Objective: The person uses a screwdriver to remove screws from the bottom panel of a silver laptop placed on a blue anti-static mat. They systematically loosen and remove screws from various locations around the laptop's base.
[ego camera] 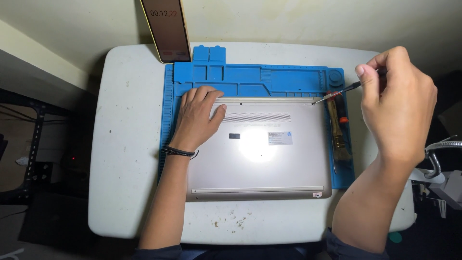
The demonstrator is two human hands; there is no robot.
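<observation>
While the left hand (pixel 196 118) lies flat, fingers spread, on the far-left corner of the upturned laptop (pixel 260 149), its weight pins the case so it won't skate on the blue work mat (pixel 250 77). No grip there, just an open palm pressing down. The right hand (pixel 397 103) has a narrow pinch grip on a thin screwdriver (pixel 337 94), held near its top end between thumb and fingers, probably for easy twirling; the tip points down-left and sits at the laptop's far-right corner, right by the rubber strip, where a screw likely is, too small to tell. The laptop lies bottom-up, centred on the mat, vent grille toward the far edge, glare spot mid-panel. A brush (pixel 338 139) and other small tools rest on the mat's right strip, just beside the laptop, within reach. A phone (pixel 167 29) leans upright at the far edge of the white surface (pixel 125 144), screen facing the person. A metal gooseneck (pixel 440 154) shows at right.
</observation>
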